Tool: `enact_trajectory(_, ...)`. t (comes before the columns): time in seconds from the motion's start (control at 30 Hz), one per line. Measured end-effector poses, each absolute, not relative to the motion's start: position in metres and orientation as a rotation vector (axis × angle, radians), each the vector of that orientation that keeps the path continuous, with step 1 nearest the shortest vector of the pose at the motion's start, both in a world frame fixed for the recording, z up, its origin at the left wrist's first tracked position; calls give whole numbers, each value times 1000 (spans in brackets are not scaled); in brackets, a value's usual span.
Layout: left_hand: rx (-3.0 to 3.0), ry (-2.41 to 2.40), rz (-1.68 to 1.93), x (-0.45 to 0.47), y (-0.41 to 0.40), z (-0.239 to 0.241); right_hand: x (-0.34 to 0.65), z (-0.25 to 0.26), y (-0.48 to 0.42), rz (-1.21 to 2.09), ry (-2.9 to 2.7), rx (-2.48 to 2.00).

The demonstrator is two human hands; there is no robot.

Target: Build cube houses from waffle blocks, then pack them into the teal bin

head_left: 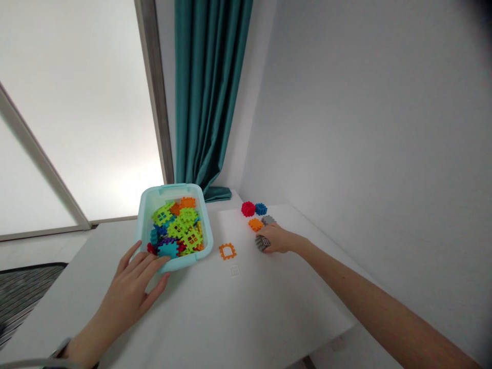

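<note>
A pale teal plastic bin full of bright interlocking toy blocks stands on the white table. My left hand rests against the bin's near wall, fingers spread and flat, holding nothing. My right hand reaches far across the table with fingers curled around a grey waffle block. Beside that hand lie an orange block, another grey block, a red block and a blue block. An orange window-frame piece and a clear flat piece lie between the bin and my right hand.
The white table sits in a corner, with a white wall to the right. A teal curtain hangs behind it, next to a large frosted window. A dark striped mat lies on the floor at left.
</note>
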State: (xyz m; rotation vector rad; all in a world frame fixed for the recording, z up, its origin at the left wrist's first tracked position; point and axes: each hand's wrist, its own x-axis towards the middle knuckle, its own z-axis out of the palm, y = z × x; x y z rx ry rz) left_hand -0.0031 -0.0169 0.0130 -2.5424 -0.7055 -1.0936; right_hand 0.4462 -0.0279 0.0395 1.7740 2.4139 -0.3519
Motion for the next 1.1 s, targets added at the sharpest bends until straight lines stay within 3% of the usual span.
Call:
enact_trajectory(0.3, -2558, -789, -1089, 4, -28, 27, 340, 123, -22, -809, 2953, 1619)
enact_trajectory(0.47, -2561, -797, -1114, 4, -30, 29, 274, 145, 29, -453, 3317, 1476)
enact_trajectory(0.7, -2594, -812, -1074, 4, -30, 31, 283, 122, 52, -239, 3438, 1604)
enact_trajectory(0.87, -2581, -804, -1086, 3, -30, 30, 328, 92, 21, -256, 3130, 1897)
enact_trajectory(1.1, -2565, -781, -1087, 3, -29, 28, 350, 26, -8, -448, 2818, 1450)
